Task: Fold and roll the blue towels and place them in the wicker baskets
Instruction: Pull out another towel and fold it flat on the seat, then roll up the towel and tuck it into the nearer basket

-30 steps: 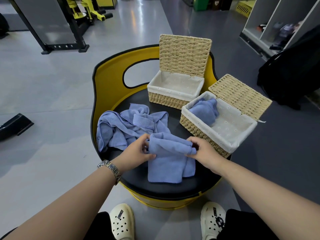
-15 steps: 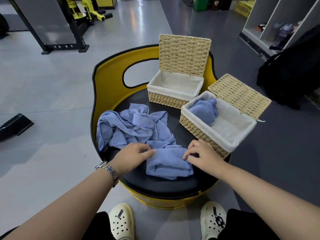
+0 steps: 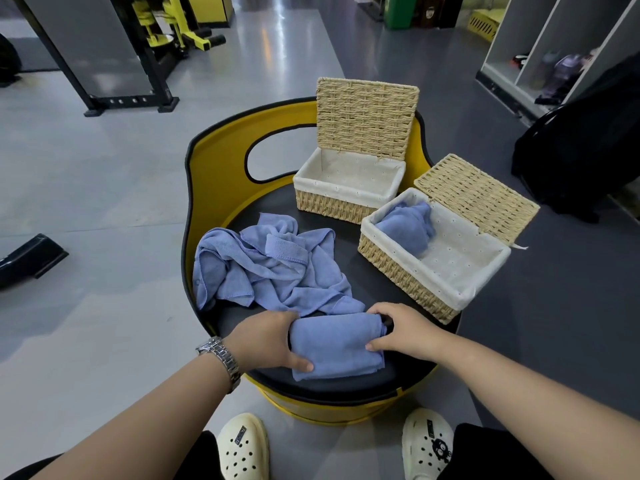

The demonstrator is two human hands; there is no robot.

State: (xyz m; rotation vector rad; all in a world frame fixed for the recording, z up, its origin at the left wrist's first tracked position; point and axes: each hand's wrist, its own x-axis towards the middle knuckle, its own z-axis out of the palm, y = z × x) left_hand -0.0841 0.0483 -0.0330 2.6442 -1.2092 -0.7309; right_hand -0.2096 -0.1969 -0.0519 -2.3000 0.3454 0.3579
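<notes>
Far left, black angled object [image 3: 29,259] on the grey floor. Loose pile of crumpled blue towels [image 3: 263,268] lies on the left part of the round black seat cushion [image 3: 374,296] of a yellow-backed chair [image 3: 221,168]. Left hand [image 3: 266,339], silver metal watch [image 3: 221,358] on its wrist, curls fingers and thumb round the left end of a half-rolled blue towel [image 3: 334,344] at the seat's near edge; thumb sits on the flat unrolled part. Right hand [image 3: 403,332] grips the roll's right end, fingers over the top, thumb below on the cloth. The roll touches the loose pile behind it.

Behind centre, rectangular wicker basket with white cloth liner [image 3: 346,199], woven lid upright against the chair back. To its right and nearer, second lined wicker basket [image 3: 426,271], lid tipped back, one bundled blue towel [image 3: 407,226] in its far-left corner. Two cream clog shoes [image 3: 242,448] on the floor below. Black bag [image 3: 581,150] far right.
</notes>
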